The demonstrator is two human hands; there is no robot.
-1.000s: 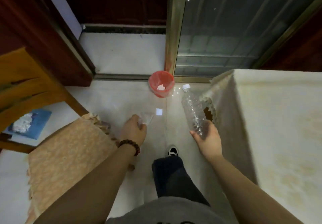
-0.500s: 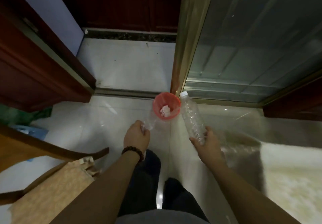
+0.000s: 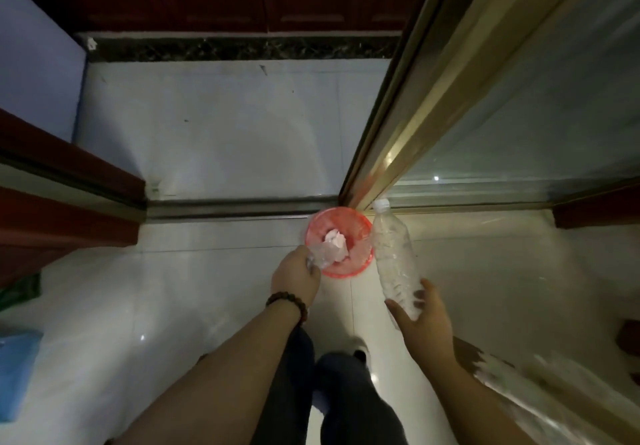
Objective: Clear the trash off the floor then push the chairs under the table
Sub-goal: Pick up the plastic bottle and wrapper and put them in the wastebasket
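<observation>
Head view showed the left hand (image 3: 295, 276) clenched around a scrap of clear crumpled plastic (image 3: 323, 256), which stuck out past the fingers over the near rim of the red bin (image 3: 360, 231). Just right of that, the right hand (image 3: 424, 318) grasped an empty clear bottle (image 3: 394, 257) by its base, cap pointing away beside the bin's right edge. White crumpled paper (image 3: 337, 238) lay inside the bin, beyond the left fist.
</observation>
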